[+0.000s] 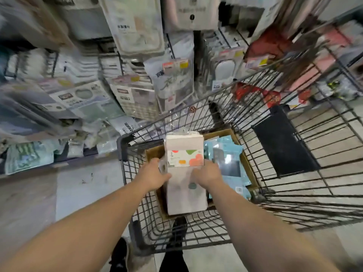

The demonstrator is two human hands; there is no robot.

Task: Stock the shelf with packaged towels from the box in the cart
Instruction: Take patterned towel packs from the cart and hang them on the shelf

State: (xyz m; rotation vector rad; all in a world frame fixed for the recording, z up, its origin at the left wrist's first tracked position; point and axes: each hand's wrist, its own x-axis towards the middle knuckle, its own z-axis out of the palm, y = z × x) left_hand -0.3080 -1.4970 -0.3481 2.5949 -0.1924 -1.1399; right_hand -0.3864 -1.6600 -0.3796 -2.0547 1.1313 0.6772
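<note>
Nearest the camera, two bare forearms reach forward and down into a wire cart (294, 173), with the person's dark shoes on the floor below. The left hand (155, 174) lies against the left edge of a stack of pale packaged towels (184, 185), its thumb curled onto the front of the pack, while the right hand (206, 171) lies on the pack's right side; the fingers of that hand are hidden behind the pack, so whether its grip is clamped round the edge or only pressing cannot be told. The stack stands in the left part of a brown cardboard box (249, 167) that sits in the near end of the cart, and its top pack carries a label with coloured shapes. Just right of it in the same box lie blue packs (229, 152), piled loosely. A black flap (282, 142) hangs on the cart's far right side. Beyond the cart, to the left and far, the shelf (125, 83) holds many hanging and leaning packs, blurred in this view, so open slots cannot be made out. Judged from this, the stocking appears to be under way or barely begun: the pale stack is not yet lifted clear of the box, and the blue packs remain to be moved.
</note>
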